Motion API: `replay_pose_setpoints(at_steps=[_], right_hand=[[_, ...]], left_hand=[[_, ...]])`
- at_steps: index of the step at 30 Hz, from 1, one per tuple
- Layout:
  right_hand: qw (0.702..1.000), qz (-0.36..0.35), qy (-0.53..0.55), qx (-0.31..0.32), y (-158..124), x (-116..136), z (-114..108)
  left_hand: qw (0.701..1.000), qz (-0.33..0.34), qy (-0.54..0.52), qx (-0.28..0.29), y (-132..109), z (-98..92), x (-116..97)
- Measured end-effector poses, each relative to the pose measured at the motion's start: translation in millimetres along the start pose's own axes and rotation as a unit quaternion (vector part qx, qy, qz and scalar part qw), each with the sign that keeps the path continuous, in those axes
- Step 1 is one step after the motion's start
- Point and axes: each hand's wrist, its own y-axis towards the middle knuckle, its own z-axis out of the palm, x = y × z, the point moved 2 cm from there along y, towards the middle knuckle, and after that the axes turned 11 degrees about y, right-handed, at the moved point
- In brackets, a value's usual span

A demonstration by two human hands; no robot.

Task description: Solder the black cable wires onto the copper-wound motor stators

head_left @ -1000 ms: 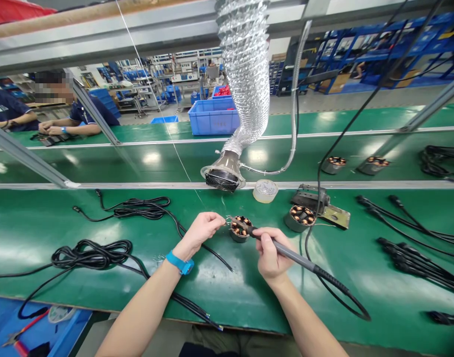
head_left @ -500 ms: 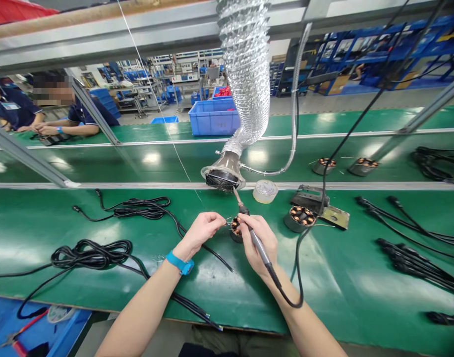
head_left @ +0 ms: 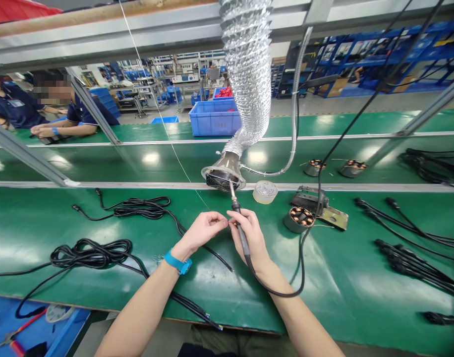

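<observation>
The left hand (head_left: pixel 202 228) was pinched, thumb against fingertips; the right hand (head_left: pixel 255 240) was curled around a grey, pen-shaped soldering iron (head_left: pixel 244 240). What lay between the fingertips was too covered to identify. The iron was raised over the glossy green bench (head_left: pixel 323 317), tip pointing away, in front of a round black fan (head_left: pixel 222 179). Good handling, by judgement, required steady wrists and a hot tip clear of skin. The iron's black rubbery cord (head_left: pixel 282 296) crossed the right forearm, a possible drag. Rightward stood a dark, round copper-wound stator (head_left: pixel 300 219); leftward lay coiled black cables (head_left: pixel 91 254).
</observation>
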Motion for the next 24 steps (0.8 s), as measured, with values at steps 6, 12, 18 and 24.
replay_pose_setpoints(at_steps=[6,12,18,24], right_hand=[[1.0,-0.016,-0.019,-0.013,-2,3,-3],[1.0,-0.011,-0.02,-0.022,-7,7,-2],[0.999,-0.007,-0.016,-0.027,-11,8,1],[0.999,0.026,0.006,-0.047,-11,10,-2]], left_hand=[[0.998,-0.017,0.034,0.055,1,-4.2,5],[0.995,-0.03,-0.013,0.091,2,-4.5,9],[0.992,-0.066,-0.08,0.078,6,-1.0,15],[0.991,-0.081,-0.092,0.062,11,-5.4,23]])
